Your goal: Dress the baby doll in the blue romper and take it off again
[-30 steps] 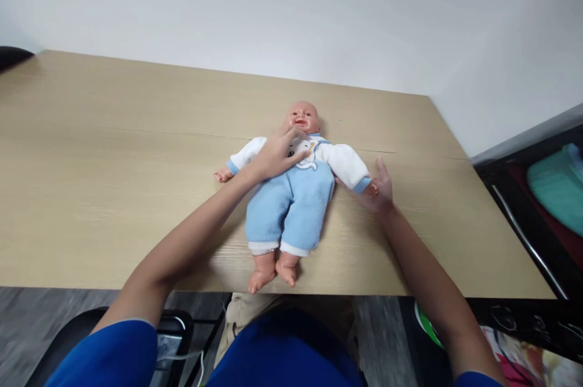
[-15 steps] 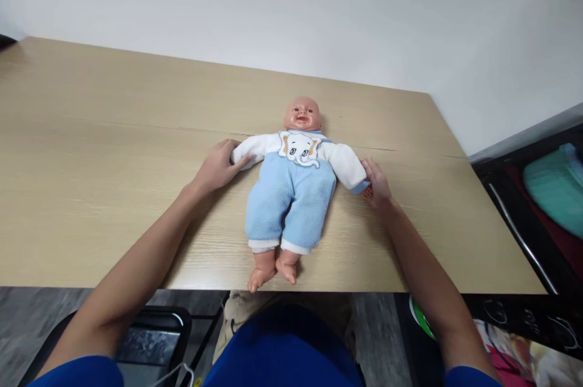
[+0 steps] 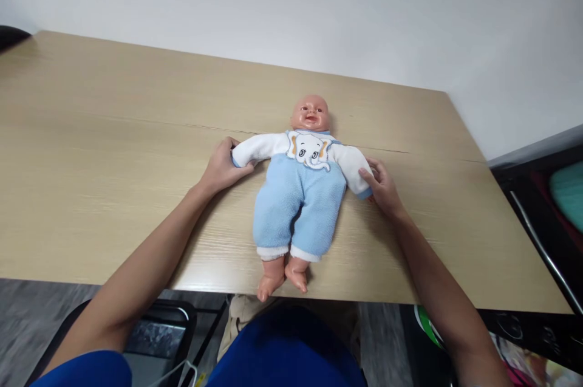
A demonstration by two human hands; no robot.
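Note:
A baby doll (image 3: 300, 192) lies face up on the wooden table (image 3: 113, 132), head toward the wall, feet at the near edge. It wears a white top with an elephant picture and light blue trousers. My left hand (image 3: 221, 165) is closed round the end of the doll's arm on the left side. On the other side my right hand (image 3: 381, 186) grips the end of the doll's other arm, fingers wrapped over the sleeve cuff. Both doll arms are spread out sideways.
A plain white wall (image 3: 291, 4) rises behind the table. To the right stands a dark bin or drawer (image 3: 542, 217) with a teal item (image 3: 567, 192) in it. A black chair (image 3: 150, 332) and grey floor show below the table's near edge.
My left hand left the doll's chest and went to the end of its arm on the left. My right hand closed on the other arm. The view shifted slightly.

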